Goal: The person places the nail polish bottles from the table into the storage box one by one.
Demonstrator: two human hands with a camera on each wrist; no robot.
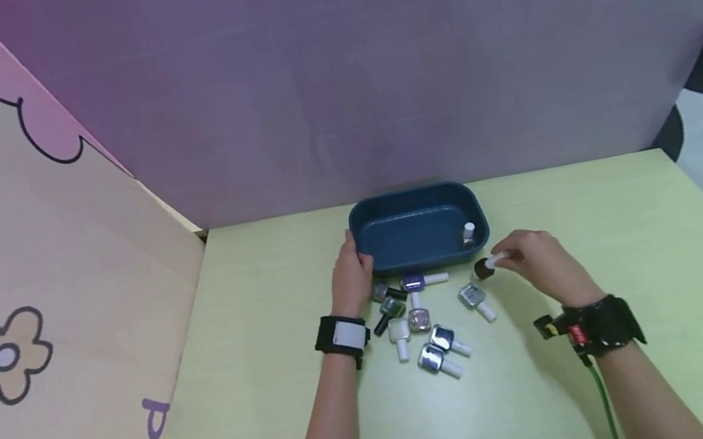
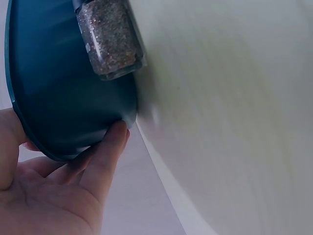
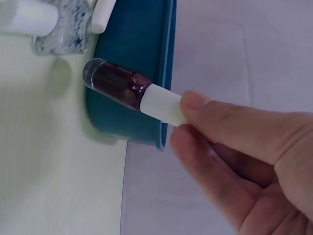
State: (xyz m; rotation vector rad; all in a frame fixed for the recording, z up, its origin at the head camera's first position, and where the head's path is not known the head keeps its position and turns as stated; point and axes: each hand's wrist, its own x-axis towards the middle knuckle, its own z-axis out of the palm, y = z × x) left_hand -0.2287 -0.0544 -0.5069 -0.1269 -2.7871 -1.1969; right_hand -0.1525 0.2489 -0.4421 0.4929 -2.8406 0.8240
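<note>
Right hand (image 1: pixel 537 259): thumb and forefinger pinched on the white cap (image 3: pixel 164 105) of a dark-red bottle (image 3: pixel 115 84); other fingers loosely curled behind.
Bottle, position: held off the table (image 1: pixel 606 221), lying nearly level, glass end pointing at the tray's near right corner, close to the wall but apart from it.
Left hand (image 1: pixel 351 278): fingers laid along the tray's (image 1: pixel 391 206) left end, thumb on the rim, steadying it; the wrist view shows fingertips (image 2: pixel 113 142) pressed on the outer wall.
Tray: dark blue, shallow, rounded corners, at the far middle of the table. One pale bottle (image 1: pixel 468 233) stands upright inside, right end.
Loose bottles (image 1: pixel 423 324): about eight lying on their sides just in front of the tray, caps mostly white, one or two black. A glitter-filled bottle (image 2: pixel 110 39) lies against the tray's outer wall.
Handling, judged: small glass body, likely light but hard and smooth; it would probably chip or crack on a drop and roll if laid on its side.
Grip, judged: the cap is the natural hold, being matte, narrow and easy to pinch. Held by the cap alone, the heavier glass end wants to swing down, so a firm pinch near the neck seems safer.
Risk, judged: knocking the tray wall or the standing bottle while setting down.
Surround: pink and purple panels behind and to the left.
</note>
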